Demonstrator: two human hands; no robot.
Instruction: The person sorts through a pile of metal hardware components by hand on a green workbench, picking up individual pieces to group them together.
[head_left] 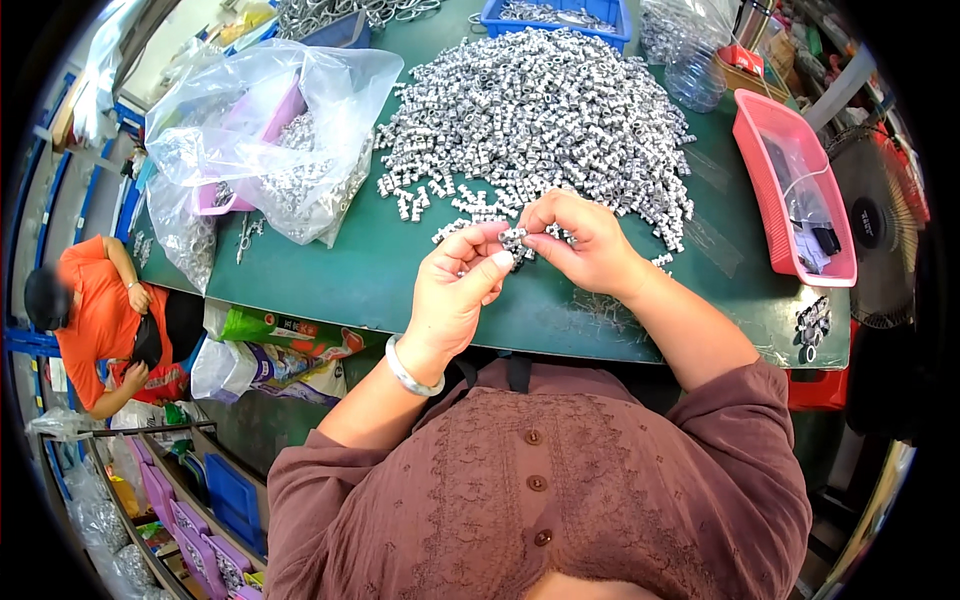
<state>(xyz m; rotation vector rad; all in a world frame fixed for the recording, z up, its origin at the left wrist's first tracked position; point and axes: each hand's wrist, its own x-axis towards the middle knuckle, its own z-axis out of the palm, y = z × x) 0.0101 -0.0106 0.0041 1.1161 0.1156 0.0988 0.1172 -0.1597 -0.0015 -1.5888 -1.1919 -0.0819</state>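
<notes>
Between my two hands, just over the near side of the table, is a small silvery metal part (513, 238). My left hand (462, 285) pinches it between thumb and fingers. On its other side, the thumb and index finger of my right hand (580, 243) are closed at the part's end. A large pile of similar small metal parts (540, 120) spreads over the green table (330, 285) right beyond my fingers. A few loose ones lie close under my hands, partly hidden by them.
Clear plastic bags (340, 110) with metal pieces and a pink tray stand at left. A blue bin (610, 38) sits at the back. To the right are a pink basket (745, 130) and a fan (870, 220). A person in orange (95, 300) is at far left.
</notes>
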